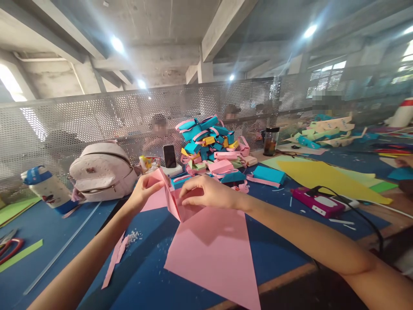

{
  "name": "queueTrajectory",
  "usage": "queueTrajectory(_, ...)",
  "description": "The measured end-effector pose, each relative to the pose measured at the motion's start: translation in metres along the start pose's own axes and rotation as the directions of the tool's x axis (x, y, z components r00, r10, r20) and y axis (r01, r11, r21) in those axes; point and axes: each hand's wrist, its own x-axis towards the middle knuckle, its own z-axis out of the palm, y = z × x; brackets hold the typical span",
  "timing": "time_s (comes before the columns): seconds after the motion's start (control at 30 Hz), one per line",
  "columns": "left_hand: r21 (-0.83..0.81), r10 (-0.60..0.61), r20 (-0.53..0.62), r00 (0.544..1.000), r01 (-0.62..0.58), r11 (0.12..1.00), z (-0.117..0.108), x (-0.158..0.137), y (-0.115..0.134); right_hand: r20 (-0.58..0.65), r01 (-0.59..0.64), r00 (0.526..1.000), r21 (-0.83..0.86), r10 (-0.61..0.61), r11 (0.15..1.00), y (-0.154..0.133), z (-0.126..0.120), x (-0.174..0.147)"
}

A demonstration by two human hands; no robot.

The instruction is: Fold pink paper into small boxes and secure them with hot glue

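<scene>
A folded piece of pink paper [174, 204] stands upright near the middle, its edge pinched between the thumb and fingers of my left hand [149, 188]. My right hand [211, 193] reaches in from the right, its thumb and curled fingers closed at the inner side of the same folded paper. Exactly where those fingertips grip is partly hidden. Below my right hand, a large flat pink sheet [214, 254] lies on the blue table surface [145, 267], its lower corner reaching the front edge. Torn pink strips [116, 258] and small white scraps [134, 236] lie left of it.
A pile of blue, pink and yellow folded paper pieces [209, 146] rises behind my hands. Left are a backpack [102, 172], a bottle [48, 189] and scissors [11, 247]. A phone [169, 156] stands behind. Yellow sheets [329, 176] and a cabled magenta device [318, 202] lie right.
</scene>
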Motion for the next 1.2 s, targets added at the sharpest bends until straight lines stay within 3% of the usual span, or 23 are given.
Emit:
queueTrajectory(0.43, -0.051, -0.074, 0.0, 0.997, 0.074, 0.996, 0.006, 0.002, 0.001, 0.0, 0.028, 1.0, 0.071, -0.028, 0.997, -0.01, 0.0, 0.002)
queueTrajectory(0.6, 0.007, -0.067, -0.019, 0.998, 0.067, 0.998, 0.009, 0.003, 0.004, -0.018, 0.016, 1.0, 0.083, -0.014, 0.996, -0.01, 0.002, 0.003)
queueTrajectory(0.7, 0.121, 0.03, -0.037, 0.999, -0.025, 0.992, 0.012, 0.008, 0.01, -0.068, 0.033, 0.997, 0.06, -0.029, 0.998, -0.011, 0.004, 0.003)
queueTrajectory(0.8, 0.29, 0.251, -0.153, 0.956, -0.2, 0.936, 0.012, 0.014, 0.018, -0.146, 0.052, 0.988, 0.025, -0.048, 0.998, -0.01, 0.006, 0.003)
queueTrajectory(0.9, 0.41, 0.377, -0.346, 0.859, -0.223, 0.884, 0.011, 0.013, 0.028, -0.278, 0.052, 0.96, 0.027, -0.043, 0.998, -0.005, 0.009, 0.004)
queueTrajectory(1.0, 0.454, 0.438, -0.398, 0.806, -0.241, 0.858, 0.015, -0.002, 0.037, -0.411, 0.052, 0.911, 0.091, -0.01, 0.995, 0.006, 0.014, 0.007)
queueTrajectory(1.2, 0.439, 0.422, -0.282, 0.861, -0.275, 0.855, 0.044, -0.051, 0.039, -0.58, 0.098, 0.813, 0.222, 0.05, 0.97, 0.018, 0.031, 0.005)
